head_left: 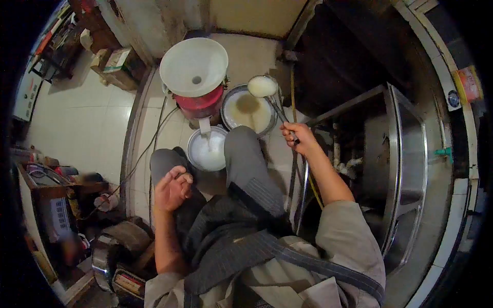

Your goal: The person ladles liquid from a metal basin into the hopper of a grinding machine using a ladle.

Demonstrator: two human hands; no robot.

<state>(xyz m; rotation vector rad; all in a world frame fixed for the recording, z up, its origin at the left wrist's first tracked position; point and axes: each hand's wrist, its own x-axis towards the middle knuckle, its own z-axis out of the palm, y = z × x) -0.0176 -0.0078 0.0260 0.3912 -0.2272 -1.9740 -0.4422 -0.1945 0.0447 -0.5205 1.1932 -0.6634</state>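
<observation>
Grips the ladle (278, 111) by its handle with the right hand (299, 137), fingers wrapped closed. Holds the ladle's bowl, filled with pale liquid (263, 86), above the right side of the pot (224, 114). Holds the left hand (174, 189) half open near the left knee (163, 160), fingers loosely curled, gripping nothing; cannot tell contact with the leg. Has the pot on the tiled floor (249, 49), beyond the right knee (244, 139), with a darker patch in its contents. Has the pail (189, 153) close beside the pot, containing white liquid (206, 154). Faces the red machine (197, 105), with a white hopper (179, 65) on top and a spout (205, 124) above the pail.
</observation>
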